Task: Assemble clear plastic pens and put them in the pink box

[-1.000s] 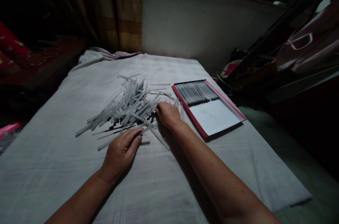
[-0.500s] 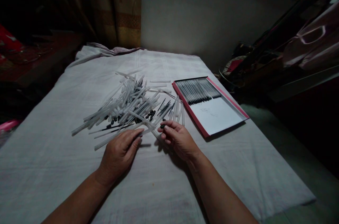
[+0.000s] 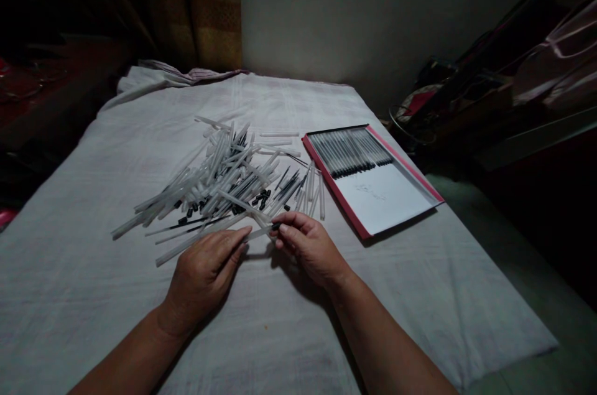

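One translucent white plastic pen tube (image 3: 258, 234) lies just before the heap of loose tubes (image 3: 224, 174), with your left hand (image 3: 205, 277) resting flat-fingered and unclenched on one end. Your right hand (image 3: 310, 246), drawn back from the heap, now pinches a small black tip (image 3: 275, 226) at the other end.

Nothing here can be read.
The white sheet (image 3: 396, 202) in the red box (image 3: 336, 191) has a few faint little marks, too small and dim to make out. The heap of pens (image 3: 224, 180) shows no letters I can read.
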`<state>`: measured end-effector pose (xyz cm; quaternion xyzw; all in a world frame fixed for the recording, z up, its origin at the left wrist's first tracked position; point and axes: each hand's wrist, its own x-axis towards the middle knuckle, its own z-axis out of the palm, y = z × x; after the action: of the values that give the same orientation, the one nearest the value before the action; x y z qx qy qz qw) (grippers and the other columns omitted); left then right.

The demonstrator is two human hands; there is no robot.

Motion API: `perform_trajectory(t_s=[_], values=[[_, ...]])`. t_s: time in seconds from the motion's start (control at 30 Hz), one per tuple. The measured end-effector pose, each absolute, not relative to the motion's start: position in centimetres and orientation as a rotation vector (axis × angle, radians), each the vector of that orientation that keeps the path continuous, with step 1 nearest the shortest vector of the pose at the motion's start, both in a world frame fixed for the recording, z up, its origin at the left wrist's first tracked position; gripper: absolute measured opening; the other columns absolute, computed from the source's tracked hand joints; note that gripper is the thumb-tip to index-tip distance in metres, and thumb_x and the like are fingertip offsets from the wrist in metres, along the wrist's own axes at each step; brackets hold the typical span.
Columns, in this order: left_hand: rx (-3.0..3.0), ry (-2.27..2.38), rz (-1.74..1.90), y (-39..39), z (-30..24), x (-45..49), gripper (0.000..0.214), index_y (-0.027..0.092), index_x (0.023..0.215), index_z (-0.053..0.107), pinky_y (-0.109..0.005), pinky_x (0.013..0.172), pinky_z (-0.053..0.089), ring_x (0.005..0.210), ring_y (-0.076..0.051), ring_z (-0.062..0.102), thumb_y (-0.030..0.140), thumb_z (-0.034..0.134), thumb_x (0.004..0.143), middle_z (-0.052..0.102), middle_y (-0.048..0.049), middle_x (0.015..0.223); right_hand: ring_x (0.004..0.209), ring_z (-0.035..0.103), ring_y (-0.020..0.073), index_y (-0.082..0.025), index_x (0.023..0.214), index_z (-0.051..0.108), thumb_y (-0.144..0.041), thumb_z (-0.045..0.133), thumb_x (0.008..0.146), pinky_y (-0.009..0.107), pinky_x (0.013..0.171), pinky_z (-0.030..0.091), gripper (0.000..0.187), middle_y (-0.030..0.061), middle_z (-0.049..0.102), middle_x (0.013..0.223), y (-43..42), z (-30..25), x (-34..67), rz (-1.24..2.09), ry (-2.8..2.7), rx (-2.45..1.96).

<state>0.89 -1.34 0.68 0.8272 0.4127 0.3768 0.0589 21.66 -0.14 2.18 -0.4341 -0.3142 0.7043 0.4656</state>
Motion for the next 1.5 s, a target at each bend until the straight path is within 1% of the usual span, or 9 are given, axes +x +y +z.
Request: perform_trajectory(t_s=[0.23, 0.57, 0.83, 1.0, 1.13, 1.2, 1.3, 1.37, 1.5], values=[[2.557, 1.255, 1.090, -1.4, 0.7, 0.9, 0.028, 0.021, 0.121, 0.065, -0.032, 0.080, 0.057, 0.091, -0.021, 0.073, 0.024, 0.056, 0.095, 0.077, -0.0085, 0.102, 0.072, 0.063, 0.0145, -0.021, 0.092, 0.070, -0.028, 0.064, 0.081, 0.026, 0.065, 0.051, 0.014, 0.0012, 0.069, 0.080, -0.6, 1.8, 22.1, 1.275, -1.292, -1.179], [2.560, 1.259, 1.024, -1.4, 0.5, 0.8, 0.029, 0.024, 0.122, 0.066, -0.032, 0.082, 0.057, 0.092, -0.021, 0.073, 0.027, 0.056, 0.095, 0.077, -0.0066, 0.103, 0.081, 0.068, 0.0172, -0.021, 0.095, 0.071, -0.021, 0.059, 0.084, 0.030, 0.077, 0.053, 0.016, 0.0043, 0.074, 0.088, -0.7, 1.8, 22.6, 0.938, -1.632, -1.186], [2.567, 1.242, 1.010, -1.4, 0.7, 0.7, 0.025, 0.022, 0.118, 0.067, -0.032, 0.080, 0.056, 0.091, -0.021, 0.073, 0.025, 0.055, 0.095, 0.078, -0.0065, 0.102, 0.065, 0.062, 0.0140, -0.020, 0.083, 0.067, -0.027, 0.057, 0.089, 0.025, 0.064, 0.047, 0.013, 0.0014, 0.068, 0.071, -0.6, 2.3, 23.1, 0.803, -1.822, -1.227], [2.612, 1.185, 1.002, -1.4, 0.7, 0.6, 0.025, 0.022, 0.118, 0.066, -0.031, 0.076, 0.055, 0.089, -0.021, 0.073, 0.024, 0.056, 0.096, 0.078, -0.0063, 0.102, 0.054, 0.050, 0.0111, -0.020, 0.064, 0.056, -0.030, 0.048, 0.093, 0.023, 0.055, 0.036, 0.032, -0.0019, 0.053, 0.058, -0.6, 2.1, 23.1, 0.744, -1.919, -1.239], [2.609, 1.161, 0.994, -1.4, 0.6, 0.6, 0.025, 0.021, 0.119, 0.065, -0.031, 0.076, 0.054, 0.090, -0.020, 0.073, 0.023, 0.056, 0.096, 0.077, -0.0061, 0.103, 0.049, 0.044, 0.0103, -0.021, 0.054, 0.046, -0.037, 0.044, 0.096, 0.023, 0.051, 0.031, 0.045, -0.0033, 0.045, 0.051, -0.5, 1.6, 23.0, 0.831, -1.920, -1.264], [2.601, 1.160, 1.011, -1.4, 0.6, 0.6, 0.025, 0.021, 0.119, 0.065, -0.031, 0.078, 0.055, 0.091, -0.020, 0.073, 0.022, 0.056, 0.096, 0.077, -0.0061, 0.104, 0.051, 0.049, 0.0107, -0.020, 0.059, 0.051, -0.037, 0.043, 0.097, 0.023, 0.052, 0.034, 0.042, -0.0026, 0.050, 0.054, -0.6, 1.6, 23.0, 0.895, -1.881, -1.249], [2.583, 1.177, 1.036, -1.3, 0.6, 0.6, 0.024, 0.020, 0.117, 0.066, -0.030, 0.079, 0.055, 0.091, -0.019, 0.073, 0.021, 0.055, 0.096, 0.077, -0.0066, 0.103, 0.060, 0.059, 0.0124, -0.020, 0.088, 0.062, -0.032, 0.048, 0.095, 0.023, 0.060, 0.043, 0.019, -0.0016, 0.063, 0.066, -0.8, 1.8, 23.0, 0.959, -1.821, -1.205], [2.574, 1.193, 1.040, -1.3, 0.5, 0.6, 0.023, 0.019, 0.116, 0.066, -0.030, 0.080, 0.055, 0.091, -0.019, 0.073, 0.021, 0.056, 0.095, 0.077, -0.0070, 0.102, 0.066, 0.062, 0.0134, -0.020, 0.100, 0.061, -0.026, 0.053, 0.091, 0.024, 0.064, 0.046, 0.014, -0.0001, 0.067, 0.074, -0.8, 2.0, 22.9, 0.930, -1.813, -1.173], [2.574, 1.206, 1.043, -1.3, 0.5, 0.7, 0.023, 0.019, 0.116, 0.066, -0.030, 0.081, 0.055, 0.090, -0.019, 0.073, 0.021, 0.056, 0.095, 0.077, -0.0067, 0.101, 0.068, 0.062, 0.0140, -0.020, 0.088, 0.062, -0.024, 0.054, 0.090, 0.024, 0.064, 0.046, 0.010, 0.0014, 0.067, 0.077, -0.7, 1.8, 22.7, 0.854, -1.805, -1.182]])
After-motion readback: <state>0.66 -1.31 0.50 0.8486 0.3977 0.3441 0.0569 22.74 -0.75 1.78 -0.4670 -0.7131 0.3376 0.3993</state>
